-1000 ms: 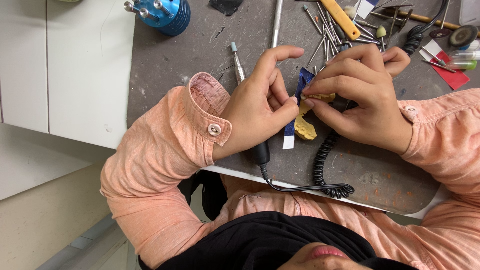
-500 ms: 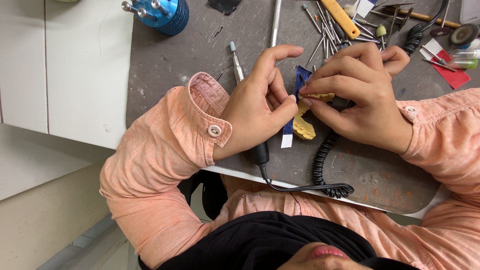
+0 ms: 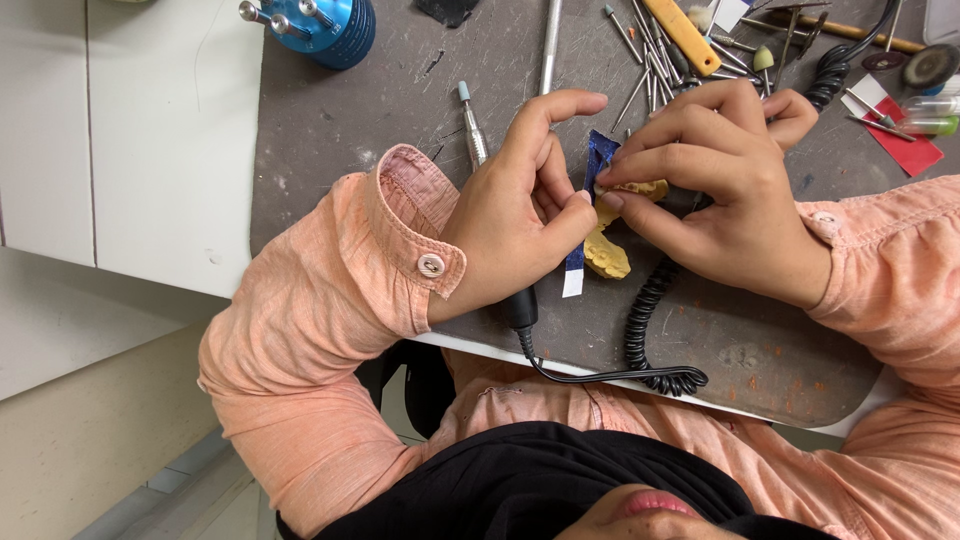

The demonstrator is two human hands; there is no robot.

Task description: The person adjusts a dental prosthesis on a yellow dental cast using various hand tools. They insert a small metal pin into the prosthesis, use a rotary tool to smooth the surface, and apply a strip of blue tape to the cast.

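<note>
Fingertips of the right hand (image 3: 725,190) pinch a yellow plaster dental cast (image 3: 608,250), lumpy with moulded teeth, just above the grey, scuffed bench mat (image 3: 400,110). The left hand (image 3: 520,215) closes on a blue-and-white paper strip (image 3: 577,262) against the cast, a corded silver rotary handpiece (image 3: 472,135) tucked beneath it. Burs and metal tools (image 3: 650,50) litter the mat beyond, a blue bur stand (image 3: 325,25) at its corner

— How many yellow plaster tooth casts (image 3: 606,252) do you count?

— Two pieces, with one blue-and-white paper strip (image 3: 583,222) between them.

— Hands?

— Two: one left hand (image 3: 520,215), one right hand (image 3: 722,190) (both in peach sleeves).

— And tools on the grey tabletop (image 3: 400,110)?

— One silver pen-shaped handpiece (image 3: 472,135), one black coiled cord (image 3: 648,320), one blue round bur holder (image 3: 325,25), one orange-handled tool (image 3: 683,35). The loose thin metal burs (image 3: 640,60) are too many and too tangled to count.
</note>
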